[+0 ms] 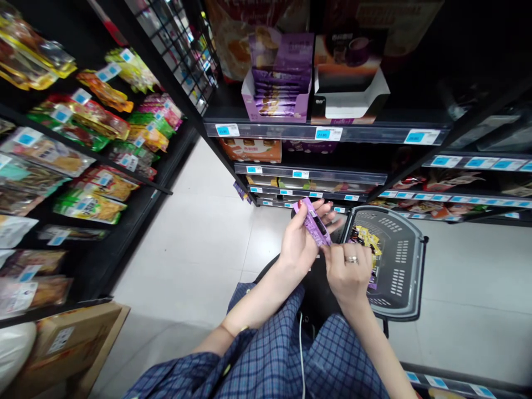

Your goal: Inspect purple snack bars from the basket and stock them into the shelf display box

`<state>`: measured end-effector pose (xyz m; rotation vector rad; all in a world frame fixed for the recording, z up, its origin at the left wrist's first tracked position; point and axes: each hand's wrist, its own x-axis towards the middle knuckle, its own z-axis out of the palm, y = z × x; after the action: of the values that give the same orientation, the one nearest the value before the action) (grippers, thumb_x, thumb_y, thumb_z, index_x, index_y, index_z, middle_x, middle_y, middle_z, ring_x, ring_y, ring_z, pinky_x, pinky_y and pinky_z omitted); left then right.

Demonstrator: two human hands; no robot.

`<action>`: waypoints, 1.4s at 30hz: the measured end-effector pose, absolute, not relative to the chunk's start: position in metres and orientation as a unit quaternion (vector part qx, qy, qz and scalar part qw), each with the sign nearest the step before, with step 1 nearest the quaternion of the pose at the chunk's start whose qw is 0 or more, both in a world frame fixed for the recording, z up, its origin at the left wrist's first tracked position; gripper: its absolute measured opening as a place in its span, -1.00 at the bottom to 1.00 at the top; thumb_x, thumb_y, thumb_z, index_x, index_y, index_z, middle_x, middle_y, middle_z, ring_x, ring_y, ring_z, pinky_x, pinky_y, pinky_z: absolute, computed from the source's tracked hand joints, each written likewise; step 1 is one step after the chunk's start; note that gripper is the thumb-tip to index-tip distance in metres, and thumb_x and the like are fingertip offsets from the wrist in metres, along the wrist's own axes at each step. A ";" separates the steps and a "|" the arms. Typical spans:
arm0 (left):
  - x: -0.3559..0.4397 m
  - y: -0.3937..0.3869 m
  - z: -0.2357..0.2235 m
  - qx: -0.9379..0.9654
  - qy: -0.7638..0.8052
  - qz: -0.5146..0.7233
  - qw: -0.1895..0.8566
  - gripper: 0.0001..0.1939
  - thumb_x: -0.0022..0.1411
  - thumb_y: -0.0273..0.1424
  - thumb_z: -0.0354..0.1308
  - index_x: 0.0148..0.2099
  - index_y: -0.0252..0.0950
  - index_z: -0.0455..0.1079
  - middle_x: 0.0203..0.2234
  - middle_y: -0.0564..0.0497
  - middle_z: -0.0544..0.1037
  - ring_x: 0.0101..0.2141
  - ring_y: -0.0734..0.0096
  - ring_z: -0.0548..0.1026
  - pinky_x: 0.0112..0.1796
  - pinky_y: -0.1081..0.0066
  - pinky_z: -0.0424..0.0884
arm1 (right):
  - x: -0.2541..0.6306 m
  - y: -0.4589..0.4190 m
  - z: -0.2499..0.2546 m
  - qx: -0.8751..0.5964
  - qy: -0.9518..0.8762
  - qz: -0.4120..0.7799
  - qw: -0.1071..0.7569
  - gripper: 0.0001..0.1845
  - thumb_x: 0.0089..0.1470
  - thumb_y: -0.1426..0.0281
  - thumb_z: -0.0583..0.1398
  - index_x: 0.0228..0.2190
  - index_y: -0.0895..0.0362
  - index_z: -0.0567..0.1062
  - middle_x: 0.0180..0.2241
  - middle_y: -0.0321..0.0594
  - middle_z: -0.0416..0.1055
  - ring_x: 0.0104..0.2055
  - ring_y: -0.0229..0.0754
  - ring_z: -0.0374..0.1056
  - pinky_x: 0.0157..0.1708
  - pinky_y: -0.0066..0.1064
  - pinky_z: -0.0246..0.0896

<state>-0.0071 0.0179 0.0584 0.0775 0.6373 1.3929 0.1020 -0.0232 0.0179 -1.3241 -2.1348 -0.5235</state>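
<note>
Across the palm of my left hand lies a slim purple sachet with a dark panel, my thumb on its upper end and the other fingers stretched beyond it. My right hand, a ring on one finger, has its fingers curled in at the sachet's lower end. Its fingertips are partly hidden there. Close by on the right, a grey basket contains yellow-and-black packets and something purple, partly covered by my right hand.
Ahead, a black shelf bears an open purple box of sachets and a dark open carton. Bagged snacks fill the left rack. A cardboard box stands at lower left. Pale floor tiles lie between.
</note>
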 end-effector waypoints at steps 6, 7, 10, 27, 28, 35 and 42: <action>-0.022 0.030 0.061 0.023 0.262 0.668 0.696 -0.64 0.38 -0.24 -0.12 -0.29 -0.19 0.47 -0.33 0.09 0.56 -0.19 0.40 0.52 0.09 0.03 0.27 | 0.110 -0.025 0.001 -0.447 -0.809 -0.172 0.340 -0.76 0.06 0.56 0.18 -0.18 0.24 0.37 -0.28 -0.01 0.43 -0.19 -0.08 0.38 -0.23 -0.27 0.34; -0.023 0.031 0.060 0.021 0.262 0.669 0.696 -0.64 0.38 -0.24 -0.12 -0.29 -0.18 0.47 -0.33 0.10 0.56 -0.17 0.40 0.52 0.10 0.03 0.26 | 0.111 -0.025 -0.001 -0.446 -0.804 -0.165 0.356 -0.75 0.06 0.57 0.17 -0.16 0.23 0.37 -0.26 -0.01 0.44 -0.19 -0.09 0.41 -0.23 -0.29 0.37; -0.023 0.033 0.060 0.019 0.277 0.678 0.681 -0.63 0.39 -0.22 -0.15 -0.28 -0.14 0.47 -0.33 0.11 0.55 -0.11 0.40 0.50 0.11 0.02 0.25 | 0.111 -0.023 -0.005 -0.452 -0.786 -0.154 0.392 -0.72 0.05 0.60 0.16 -0.15 0.20 0.38 -0.27 -0.03 0.49 -0.22 -0.14 0.46 -0.23 -0.35 0.41; -0.015 0.033 0.056 0.069 0.305 0.724 0.615 -0.65 0.38 -0.17 -0.16 -0.14 -0.14 0.43 -0.11 0.05 0.52 0.08 0.33 0.38 0.11 0.13 0.25 | 0.119 -0.010 -0.012 -0.495 -0.767 -0.163 0.374 -0.72 0.06 0.57 0.13 -0.14 0.24 0.41 -0.27 0.00 0.53 -0.25 -0.12 0.50 -0.24 -0.38 0.41; -0.010 0.029 0.054 0.086 0.308 0.723 0.613 -0.68 0.36 -0.17 -0.12 -0.08 -0.14 0.41 -0.05 0.04 0.50 0.08 0.31 0.38 0.10 0.16 0.26 | 0.120 -0.010 -0.012 -0.497 -0.762 -0.161 0.382 -0.72 0.06 0.57 0.13 -0.14 0.23 0.42 -0.30 -0.03 0.54 -0.26 -0.14 0.50 -0.25 -0.39 0.41; 0.012 0.005 0.029 0.192 0.390 0.568 0.699 -0.54 0.10 -0.35 0.28 0.04 -0.22 0.29 -0.05 -0.12 0.52 -0.06 0.19 0.50 -0.05 0.20 0.39 | 0.120 -0.009 -0.002 -0.527 -0.750 -0.130 0.378 -0.78 0.07 0.52 0.15 -0.20 0.16 0.46 -0.29 -0.10 0.56 -0.29 -0.18 0.50 -0.27 -0.43 0.38; 0.006 0.008 0.027 0.164 0.349 0.595 0.705 -0.63 0.13 -0.28 0.24 -0.05 -0.28 0.28 -0.08 -0.17 0.54 -0.05 0.09 0.51 -0.07 0.11 0.40 | 0.129 -0.012 -0.006 -0.498 -0.716 -0.048 0.486 -0.86 0.01 0.51 0.24 -0.31 0.11 0.45 -0.42 -0.20 0.50 -0.37 -0.19 0.46 -0.32 -0.36 0.39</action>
<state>0.0057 0.0083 0.0268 0.3647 0.7755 1.3235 0.1290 -0.0125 -0.0057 -1.2123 -1.7431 -0.1168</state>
